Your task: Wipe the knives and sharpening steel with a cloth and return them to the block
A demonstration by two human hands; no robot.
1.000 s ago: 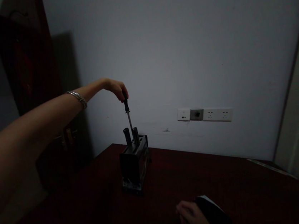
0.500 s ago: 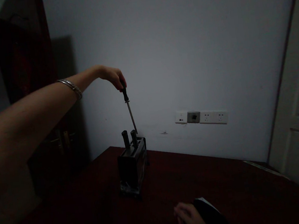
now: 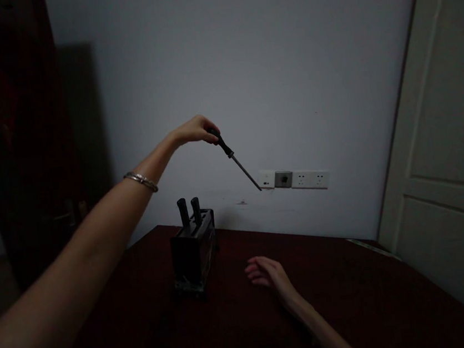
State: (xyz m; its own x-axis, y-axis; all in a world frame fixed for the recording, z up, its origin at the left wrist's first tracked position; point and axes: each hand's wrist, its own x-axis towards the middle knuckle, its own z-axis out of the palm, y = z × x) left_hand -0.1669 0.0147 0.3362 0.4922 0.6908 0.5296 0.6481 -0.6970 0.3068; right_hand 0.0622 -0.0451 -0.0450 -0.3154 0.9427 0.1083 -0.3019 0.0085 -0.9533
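My left hand (image 3: 194, 131) is raised above the table and closed on the black handle of a sharpening steel (image 3: 237, 162). Its thin metal rod slants down to the right, free of the block. Below it stands a dark knife block (image 3: 193, 251) on the dark red table (image 3: 241, 329), with two black handles sticking up from its slots. My right hand (image 3: 267, 273) rests on the table to the right of the block, fingers stretched out toward it and holding nothing. A silver bracelet (image 3: 140, 179) sits on my left wrist.
A row of white wall sockets (image 3: 295, 178) runs along the wall behind the table. A pale door (image 3: 449, 171) stands at the right. A dark wooden door or cabinet (image 3: 14, 143) fills the left side. The room is dim.
My left hand has pulled the sharpening steel fully out of the block, lifted it and swung it to the right, tilted. My right hand has slid forward on the table toward the block.
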